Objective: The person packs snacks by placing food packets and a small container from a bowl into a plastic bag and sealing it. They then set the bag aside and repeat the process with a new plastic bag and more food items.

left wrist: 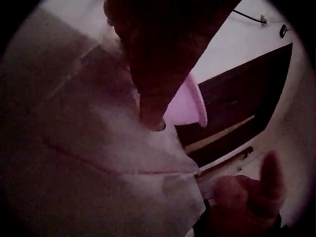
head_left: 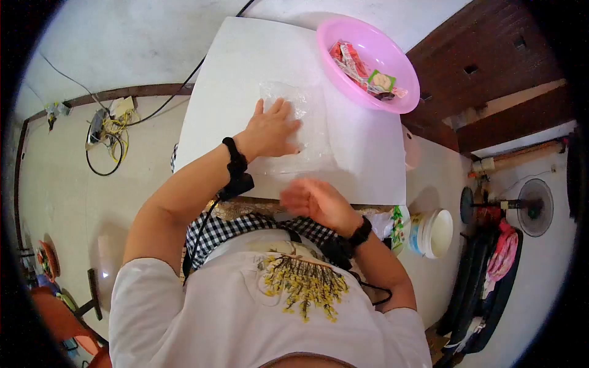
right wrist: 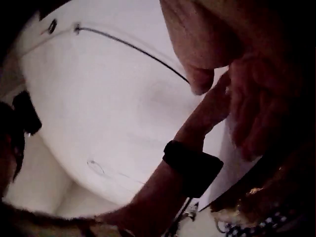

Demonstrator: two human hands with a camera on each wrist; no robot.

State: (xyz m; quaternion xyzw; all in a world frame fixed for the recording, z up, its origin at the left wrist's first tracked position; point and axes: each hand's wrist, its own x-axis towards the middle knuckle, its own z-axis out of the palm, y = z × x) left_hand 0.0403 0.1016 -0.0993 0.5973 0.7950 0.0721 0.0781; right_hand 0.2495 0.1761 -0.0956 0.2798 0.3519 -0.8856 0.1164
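A clear, crinkled plastic bag (head_left: 316, 132) lies flat on the white table (head_left: 374, 162). My left hand (head_left: 272, 130) rests on the bag's left part, palm down with fingers spread. Close to the table's front edge is my right hand (head_left: 319, 201), slightly blurred, with relaxed fingers and nothing in its grasp. In the left wrist view, the thumb of the right hand (left wrist: 247, 197) points up, apart from the table. The right wrist view shows this hand's loosely bent fingers (right wrist: 252, 108) in shadow.
A pink basin (head_left: 402, 73) with several red and green packets (head_left: 359, 64) stands at the table's far right corner. A white bucket (head_left: 438, 233) is on the floor to the right, near a fan (head_left: 534, 207). Cables (head_left: 116, 126) lie on the floor at left.
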